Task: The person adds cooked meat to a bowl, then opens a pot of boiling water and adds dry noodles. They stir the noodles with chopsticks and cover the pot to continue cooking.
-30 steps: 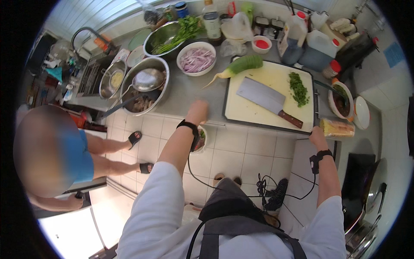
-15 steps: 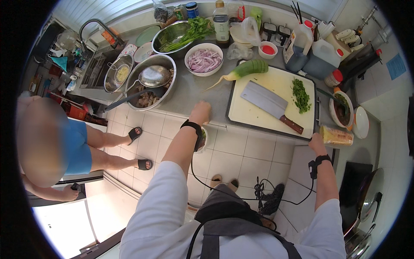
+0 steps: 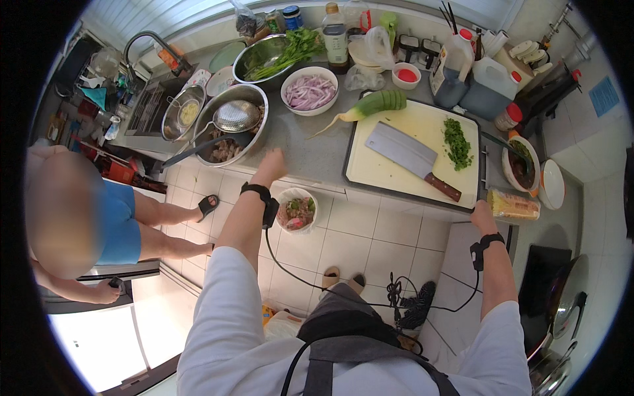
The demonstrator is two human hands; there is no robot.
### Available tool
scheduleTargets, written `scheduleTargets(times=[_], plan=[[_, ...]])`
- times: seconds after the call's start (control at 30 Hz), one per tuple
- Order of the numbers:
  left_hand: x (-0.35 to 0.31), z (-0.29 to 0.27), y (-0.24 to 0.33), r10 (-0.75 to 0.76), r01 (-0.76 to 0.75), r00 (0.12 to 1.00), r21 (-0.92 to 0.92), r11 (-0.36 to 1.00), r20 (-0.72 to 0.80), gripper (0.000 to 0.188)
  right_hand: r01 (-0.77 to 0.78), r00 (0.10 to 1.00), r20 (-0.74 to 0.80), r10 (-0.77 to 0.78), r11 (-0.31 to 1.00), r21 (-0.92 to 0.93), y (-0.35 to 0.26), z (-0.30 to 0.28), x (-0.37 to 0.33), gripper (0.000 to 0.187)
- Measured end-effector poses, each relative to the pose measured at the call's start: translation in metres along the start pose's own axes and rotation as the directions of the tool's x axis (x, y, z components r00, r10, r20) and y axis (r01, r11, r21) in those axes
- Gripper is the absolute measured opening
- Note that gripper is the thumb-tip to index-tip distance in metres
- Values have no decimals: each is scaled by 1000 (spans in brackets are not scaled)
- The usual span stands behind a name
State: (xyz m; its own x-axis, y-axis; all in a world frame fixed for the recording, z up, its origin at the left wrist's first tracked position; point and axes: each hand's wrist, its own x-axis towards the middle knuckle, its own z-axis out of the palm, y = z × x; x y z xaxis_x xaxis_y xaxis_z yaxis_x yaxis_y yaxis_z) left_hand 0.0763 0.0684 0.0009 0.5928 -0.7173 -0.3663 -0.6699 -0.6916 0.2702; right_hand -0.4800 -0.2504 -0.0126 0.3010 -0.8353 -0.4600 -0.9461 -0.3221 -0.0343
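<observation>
My left hand is closed at the counter's front edge, right of a steel bowl of cut meat, with nothing visible in it. At the near right corner of a cream cutting board is my right hand, its fingers curled; whether they grip the board is hidden. On the board lie a cleaver with a wooden handle, chopped green herbs and a green radish, partly sliced. A skimmer and a dark-handled utensil rest in the meat bowl.
A white bowl of sliced onion and a steel bowl with leafy greens stand behind. Bottles and jugs line the back. Below the counter is a lined waste bin. Another person stands at left. A cable hangs from my left wrist.
My left hand has moved left along the counter edge toward the meat bowl, uncovering the waste bin. My right hand stays by the board's corner.
</observation>
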Motion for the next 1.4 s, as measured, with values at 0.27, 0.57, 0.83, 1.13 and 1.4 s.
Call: scheduleTargets(times=[0.27, 0.57, 0.83, 1.13, 1.4], plan=[[-25, 29, 36, 57, -52, 996, 80, 995, -70, 75, 87, 993, -76, -89, 996, -35, 3, 4, -2, 16], [3, 19, 48, 29, -58, 995, 314, 948, 97, 46, 22, 995, -93, -23, 1000, -18, 5, 8, 1, 22], [-6, 12, 60, 19, -32, 999, 349, 937, 40, 38, 22, 998, -54, -24, 999, -42, -3, 1, -4, 17], [-3, 15, 57, 32, -51, 998, 346, 937, 61, 34, 46, 989, -144, -46, 999, -2, 15, 21, 10, 24], [-4, 13, 59, 22, -44, 997, 323, 945, 72, 33, 40, 990, -134, -46, 998, -46, 16, 22, 9, 19]])
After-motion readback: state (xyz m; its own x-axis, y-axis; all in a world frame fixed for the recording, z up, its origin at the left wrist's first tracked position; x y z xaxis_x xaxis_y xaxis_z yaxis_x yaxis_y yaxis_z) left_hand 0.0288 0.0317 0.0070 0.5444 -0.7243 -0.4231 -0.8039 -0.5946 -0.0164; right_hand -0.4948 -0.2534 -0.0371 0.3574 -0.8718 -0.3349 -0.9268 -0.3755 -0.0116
